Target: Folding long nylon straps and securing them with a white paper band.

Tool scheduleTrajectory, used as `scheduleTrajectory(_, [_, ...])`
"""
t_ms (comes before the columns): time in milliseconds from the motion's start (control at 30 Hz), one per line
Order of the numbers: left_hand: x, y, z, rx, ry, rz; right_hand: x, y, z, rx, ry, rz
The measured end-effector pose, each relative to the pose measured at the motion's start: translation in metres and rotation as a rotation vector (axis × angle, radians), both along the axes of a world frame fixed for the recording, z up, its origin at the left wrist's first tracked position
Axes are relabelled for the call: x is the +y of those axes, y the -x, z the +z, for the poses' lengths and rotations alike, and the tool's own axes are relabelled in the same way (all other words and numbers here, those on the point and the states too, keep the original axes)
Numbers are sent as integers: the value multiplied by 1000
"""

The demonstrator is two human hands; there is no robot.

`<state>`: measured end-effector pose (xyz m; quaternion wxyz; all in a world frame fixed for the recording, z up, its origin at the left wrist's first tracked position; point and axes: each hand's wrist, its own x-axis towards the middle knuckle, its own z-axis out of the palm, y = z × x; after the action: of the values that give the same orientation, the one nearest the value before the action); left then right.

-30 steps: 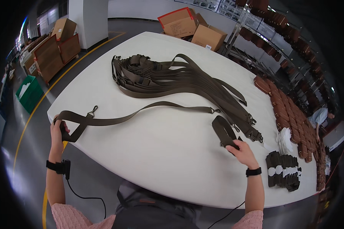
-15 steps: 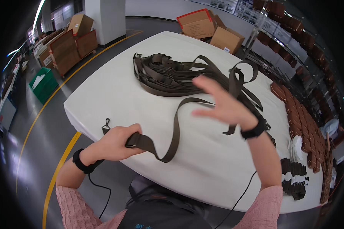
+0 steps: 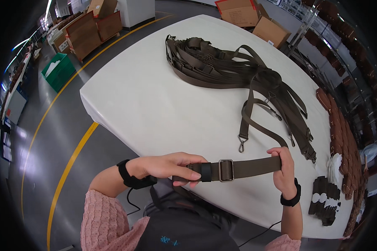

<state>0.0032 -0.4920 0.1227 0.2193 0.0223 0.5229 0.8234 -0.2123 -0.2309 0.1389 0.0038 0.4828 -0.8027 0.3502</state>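
Note:
A dark olive webbing strap (image 3: pixel 257 168) is stretched level between my hands above the near edge of the white table. My left hand (image 3: pixel 174 167) pinches its left end beside a black keeper band (image 3: pixel 206 172). A metal slide buckle (image 3: pixel 226 170) sits on the strap just right of that band. My right hand (image 3: pixel 284 170) is closed around the strap farther right. From there the strap runs back in a loop toward the pile. A snap hook (image 3: pixel 241 144) lies on the table beyond my hands. The pile of similar straps (image 3: pixel 201 69) lies farther back, with several hooks at its right end.
The white-covered table (image 3: pixel 134 96) fills the middle. Along its right side are stacked brown pieces (image 3: pixel 341 138), a white bundle (image 3: pixel 334 167) and dark banded bundles (image 3: pixel 324 201). Cardboard boxes (image 3: pixel 271 31) stand behind it. A green bin (image 3: pixel 58 72) is on the floor at left.
My right hand has come down from over the pile and now grips the strap. My left hand has moved right, and the strap between them is pulled straight.

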Motion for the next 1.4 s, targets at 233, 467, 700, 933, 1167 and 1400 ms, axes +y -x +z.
scheduleTrajectory(233, [25, 14, -21, 5, 3, -101, 76, 10, -37, 445, -180, -219])
scheduleTrajectory(467, [49, 31, -33, -150, -44, 65, 44, -41, -14, -352, -243, 250])
scheduleTrajectory(700, [66, 37, -44, -167, 11, 136, 8, -71, -32, -423, -123, 298])
scheduleTrajectory(933, [75, 38, -37, -118, 177, -157, 7, -79, -25, -345, -45, 377])
scheduleTrajectory(1167, [76, 37, -35, -186, -53, -84, 12, -61, -15, -437, -47, 337])
scheduleTrajectory(1400, [78, 39, -43, 123, 160, 237, 11, -48, -26, -248, -31, 220])
